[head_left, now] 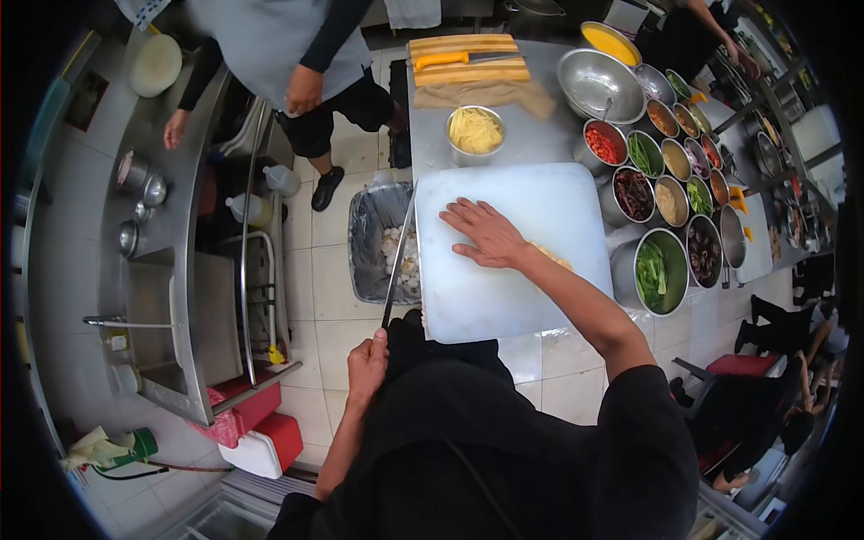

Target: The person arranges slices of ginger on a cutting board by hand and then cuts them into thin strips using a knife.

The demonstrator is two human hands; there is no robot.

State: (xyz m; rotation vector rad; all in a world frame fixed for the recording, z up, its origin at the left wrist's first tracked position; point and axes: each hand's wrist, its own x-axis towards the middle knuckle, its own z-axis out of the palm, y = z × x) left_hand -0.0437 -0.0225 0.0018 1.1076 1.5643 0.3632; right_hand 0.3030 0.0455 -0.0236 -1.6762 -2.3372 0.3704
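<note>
My left hand (367,367) is closed around the handle end of a knife (400,256). Its long, narrow blade points away from me along the left edge of a thick white cutting board (450,301). Flat on the board rests my right hand (487,236), fingers spread, with no object visible in it. Partly covered by my right forearm is a small heap of pale yellow food (551,256). Beyond the board stands a metal bowl of yellow shredded food (475,130). Below the blade, a lined bin (364,243) on the floor holds whitish scraps.
Metal containers of chopped ingredients crowd the right, including leafy greens (655,274) and red pieces (604,142). A yellow-handled knife (443,59) lies on a wooden board at the back. Another person (270,45) stands at back left near a steel sink (207,315).
</note>
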